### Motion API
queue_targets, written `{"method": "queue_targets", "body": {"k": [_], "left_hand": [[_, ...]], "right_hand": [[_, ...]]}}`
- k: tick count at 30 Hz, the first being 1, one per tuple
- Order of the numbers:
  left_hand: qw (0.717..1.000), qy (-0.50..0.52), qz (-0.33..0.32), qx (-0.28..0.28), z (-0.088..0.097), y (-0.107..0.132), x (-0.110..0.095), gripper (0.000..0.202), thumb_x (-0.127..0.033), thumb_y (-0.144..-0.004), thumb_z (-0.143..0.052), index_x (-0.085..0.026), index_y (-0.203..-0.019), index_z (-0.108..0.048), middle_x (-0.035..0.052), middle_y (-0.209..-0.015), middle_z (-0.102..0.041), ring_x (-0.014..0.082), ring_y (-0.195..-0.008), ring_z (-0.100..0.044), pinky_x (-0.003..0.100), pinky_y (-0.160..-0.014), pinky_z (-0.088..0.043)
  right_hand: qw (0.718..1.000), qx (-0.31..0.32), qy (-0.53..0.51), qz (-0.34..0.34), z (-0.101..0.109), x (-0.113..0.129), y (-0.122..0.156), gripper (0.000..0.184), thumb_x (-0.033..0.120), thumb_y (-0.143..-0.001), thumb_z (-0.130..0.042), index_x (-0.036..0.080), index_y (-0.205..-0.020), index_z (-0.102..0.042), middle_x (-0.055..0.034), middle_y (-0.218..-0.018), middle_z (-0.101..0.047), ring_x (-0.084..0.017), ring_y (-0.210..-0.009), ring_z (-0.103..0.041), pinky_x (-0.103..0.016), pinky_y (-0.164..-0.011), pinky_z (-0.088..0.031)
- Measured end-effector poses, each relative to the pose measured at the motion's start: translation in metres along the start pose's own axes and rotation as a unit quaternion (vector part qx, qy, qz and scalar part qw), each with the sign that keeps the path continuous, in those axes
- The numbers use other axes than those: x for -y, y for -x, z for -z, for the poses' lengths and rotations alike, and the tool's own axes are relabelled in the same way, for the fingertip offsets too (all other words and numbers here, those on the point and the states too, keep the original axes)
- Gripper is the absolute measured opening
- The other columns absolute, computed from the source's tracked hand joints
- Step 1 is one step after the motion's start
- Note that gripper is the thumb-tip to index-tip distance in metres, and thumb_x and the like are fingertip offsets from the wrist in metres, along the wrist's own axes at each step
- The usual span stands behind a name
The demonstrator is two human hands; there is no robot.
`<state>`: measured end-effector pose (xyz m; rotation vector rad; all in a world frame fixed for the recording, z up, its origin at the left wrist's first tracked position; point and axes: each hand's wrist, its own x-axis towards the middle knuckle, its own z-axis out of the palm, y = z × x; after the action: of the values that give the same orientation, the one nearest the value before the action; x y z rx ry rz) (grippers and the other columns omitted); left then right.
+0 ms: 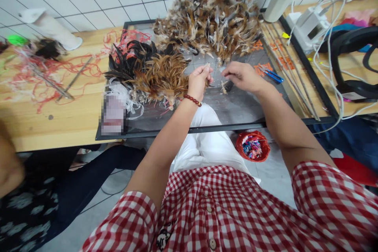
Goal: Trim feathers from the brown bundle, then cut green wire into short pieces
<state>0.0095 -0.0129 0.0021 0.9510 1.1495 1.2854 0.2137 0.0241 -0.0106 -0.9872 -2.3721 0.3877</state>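
My left hand (201, 78), with a beaded bracelet at the wrist, is closed in a pinch. A small feather shows at its fingers, pale at one end and dark at the other. Just to the right, my right hand (242, 76) has its thumb and fingers pressed together; what is between them, if anything, is too small to make out. Loose feather bits (225, 87) lie below its fingertips. Beside my left hand rests a pile of brown and black feathers (159, 73). Behind both hands rises a larger heap of mottled brown feathers (209, 19).
Blue-handled snips (274, 75) and thin rods (291, 71) lie at right, near a power strip (310, 27) with cables. White ribbon (118, 90) and red string (88, 65) are at left. A red basket (253, 146) stands below the table edge. Another person sits at left.
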Motion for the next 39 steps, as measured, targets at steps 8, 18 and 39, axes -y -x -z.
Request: {"method": "queue_targets", "body": {"k": [8,18,39], "left_hand": [[1.0,-0.01,0.01,0.011,0.0,-0.001,0.003,0.031,-0.04,-0.096,-0.07,-0.018,-0.075,-0.062,-0.0069,-0.057,-0.051,0.005,-0.052,-0.055,0.017,-0.056,-0.047],[0.996,-0.032,0.045,0.063,-0.006,0.01,0.002,0.026,-0.033,-0.093,-0.075,-0.016,-0.076,-0.064,-0.0038,-0.061,-0.063,0.0046,-0.052,-0.057,0.017,-0.056,-0.049],[0.997,0.03,0.058,-0.038,-0.004,0.005,-0.005,0.029,-0.039,-0.097,-0.071,-0.018,-0.079,-0.062,-0.0078,-0.056,-0.049,0.0039,-0.05,-0.054,0.014,-0.054,-0.046]], "right_hand": [[0.999,0.003,0.02,0.025,-0.005,0.006,-0.001,0.021,0.023,-0.09,-0.053,0.022,-0.093,-0.073,-0.0107,-0.099,-0.07,-0.027,-0.096,-0.065,-0.04,-0.086,-0.052],[0.993,-0.098,0.062,-0.007,-0.008,0.026,0.002,0.023,0.04,-0.099,-0.052,0.027,-0.102,-0.07,-0.0097,-0.103,-0.074,-0.029,-0.098,-0.066,-0.049,-0.096,-0.047],[0.978,0.123,0.131,-0.104,0.002,0.01,0.0,0.02,0.023,-0.087,-0.059,0.016,-0.092,-0.077,-0.0132,-0.1,-0.076,-0.027,-0.093,-0.068,-0.037,-0.082,-0.047]]}}
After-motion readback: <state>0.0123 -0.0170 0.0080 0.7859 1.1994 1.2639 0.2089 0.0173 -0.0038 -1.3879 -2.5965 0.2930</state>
